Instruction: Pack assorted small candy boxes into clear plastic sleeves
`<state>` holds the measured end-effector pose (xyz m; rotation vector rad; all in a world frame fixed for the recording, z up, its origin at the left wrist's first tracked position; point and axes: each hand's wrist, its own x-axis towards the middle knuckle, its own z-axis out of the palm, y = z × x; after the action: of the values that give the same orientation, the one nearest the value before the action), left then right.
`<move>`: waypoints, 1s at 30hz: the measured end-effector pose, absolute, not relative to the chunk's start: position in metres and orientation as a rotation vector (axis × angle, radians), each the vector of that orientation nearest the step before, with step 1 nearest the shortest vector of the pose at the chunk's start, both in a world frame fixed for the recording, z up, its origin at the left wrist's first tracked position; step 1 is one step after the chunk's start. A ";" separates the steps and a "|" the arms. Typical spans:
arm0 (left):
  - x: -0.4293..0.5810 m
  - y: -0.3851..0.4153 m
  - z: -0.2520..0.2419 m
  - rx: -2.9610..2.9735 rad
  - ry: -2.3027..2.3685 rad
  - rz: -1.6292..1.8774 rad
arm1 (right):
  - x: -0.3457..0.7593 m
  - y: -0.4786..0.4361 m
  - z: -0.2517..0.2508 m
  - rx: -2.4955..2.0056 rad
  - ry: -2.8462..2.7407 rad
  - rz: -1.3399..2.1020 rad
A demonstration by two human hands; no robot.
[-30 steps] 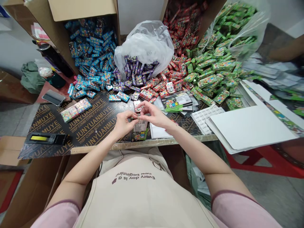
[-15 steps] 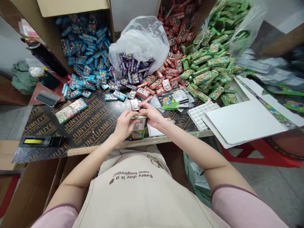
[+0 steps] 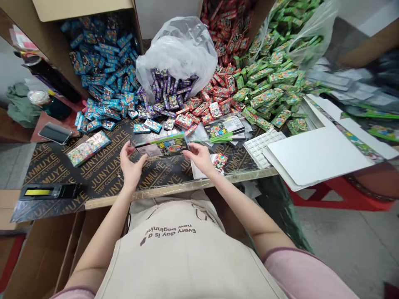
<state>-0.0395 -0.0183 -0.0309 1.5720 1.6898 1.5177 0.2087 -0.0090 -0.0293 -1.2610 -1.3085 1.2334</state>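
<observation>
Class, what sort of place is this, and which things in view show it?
Probably a packing workshop: colour-sorted heaps of blue packets and green packets, cardboard cartons, and a plywood bench with a printed card between the left hand and right hand.

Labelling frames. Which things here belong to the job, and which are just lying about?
Job: printed card between left hand and right hand; small packet beside them; blue packet pile.
Lying about: phone; black yellow-striped case; green cloth.

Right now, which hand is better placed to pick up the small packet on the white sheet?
Right hand: it sits just beside the small printed packet on the white sheet. The left hand is farther off, past the printed card.
</observation>
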 end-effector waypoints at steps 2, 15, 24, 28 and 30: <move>-0.024 -0.023 -0.009 1.867 1.651 1.385 | 0.211 -0.006 -0.007 -1.233 -1.599 1.045; 0.016 -0.017 0.025 1.841 1.154 1.094 | 0.209 -0.019 0.013 -1.175 -1.353 1.151; 0.002 -0.009 0.032 1.477 1.206 0.952 | 0.210 -0.012 0.022 -1.159 -1.490 1.150; 0.004 -0.008 0.034 1.554 1.205 0.968 | 0.211 -0.012 0.025 -1.155 -1.581 1.113; 0.004 -0.008 0.035 1.625 1.186 0.960 | 0.213 -0.011 0.027 -1.154 -1.636 1.089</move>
<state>0.0042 -0.0083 0.0350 1.6252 1.1858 0.9597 0.2134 -0.0114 0.0267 -1.1535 -1.6365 1.0888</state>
